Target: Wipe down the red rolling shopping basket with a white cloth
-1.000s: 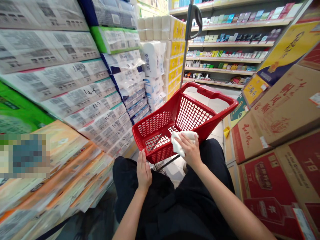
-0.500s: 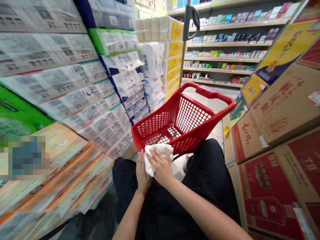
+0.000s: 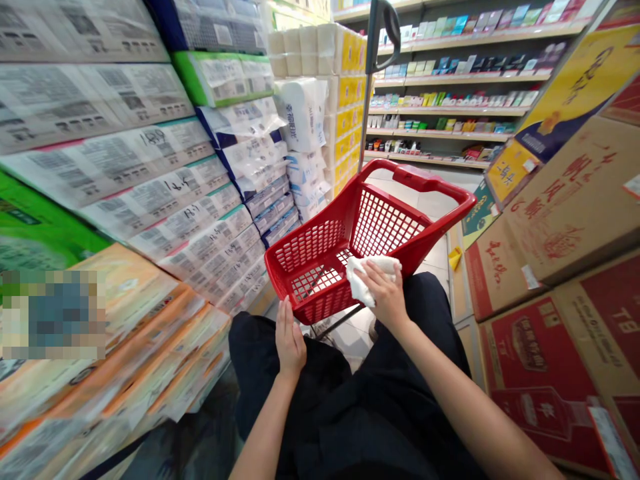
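Red cart (image 3: 350, 235), just one: right hand (image 3: 388, 293) snug around one white cloth (image 3: 357, 285), flat left hand (image 3: 291, 341) apparently against the cart's corner.

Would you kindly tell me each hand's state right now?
Left hand: open, at the red shopping cart.
Right hand: holding a white cloth.

The cart (image 3: 325, 301) is red, its walls latticed; the cloth (image 3: 361, 293) is white, the trousers (image 3: 435, 320) near-black. At nine o'clock a pack (image 3: 45, 227) is green; at four o'clock a box (image 3: 540, 370) is red and brown.
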`<action>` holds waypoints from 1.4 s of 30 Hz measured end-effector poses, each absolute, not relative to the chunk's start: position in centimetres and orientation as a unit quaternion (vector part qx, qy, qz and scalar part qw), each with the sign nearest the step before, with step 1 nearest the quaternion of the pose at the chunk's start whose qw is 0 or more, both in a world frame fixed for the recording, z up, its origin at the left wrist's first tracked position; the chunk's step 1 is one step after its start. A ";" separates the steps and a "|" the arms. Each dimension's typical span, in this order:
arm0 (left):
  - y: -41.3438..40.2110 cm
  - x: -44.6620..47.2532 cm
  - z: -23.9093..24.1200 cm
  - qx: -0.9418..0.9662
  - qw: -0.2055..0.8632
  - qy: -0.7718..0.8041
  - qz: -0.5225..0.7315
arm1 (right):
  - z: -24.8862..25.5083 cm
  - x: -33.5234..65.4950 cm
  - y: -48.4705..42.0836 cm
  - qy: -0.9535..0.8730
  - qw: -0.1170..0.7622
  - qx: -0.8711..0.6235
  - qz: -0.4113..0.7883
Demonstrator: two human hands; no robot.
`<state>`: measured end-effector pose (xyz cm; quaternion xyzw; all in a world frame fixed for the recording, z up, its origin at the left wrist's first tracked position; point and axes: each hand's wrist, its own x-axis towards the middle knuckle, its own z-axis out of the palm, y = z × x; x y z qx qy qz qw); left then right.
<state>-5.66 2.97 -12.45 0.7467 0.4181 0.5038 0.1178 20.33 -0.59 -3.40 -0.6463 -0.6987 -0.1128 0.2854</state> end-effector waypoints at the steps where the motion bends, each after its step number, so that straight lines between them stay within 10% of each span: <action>1: 3.0 -5.6 -12.4 0.747 0.117 0.417 0.505 | -3.3 21.0 -0.5 -0.690 0.288 -0.654 -0.118; 15: 3.2 -6.3 -13.3 0.744 0.144 0.422 0.497 | -5.4 6.3 -0.8 -0.760 0.312 -0.569 -0.023; 31: 3.0 -5.6 -12.8 0.741 0.125 0.417 0.511 | -3.0 20.8 -0.4 -0.659 0.297 -0.680 -0.120; 42: 3.2 -6.3 -13.3 0.747 0.148 0.411 0.501 | -5.0 6.4 -0.8 -0.761 0.298 -0.577 -0.012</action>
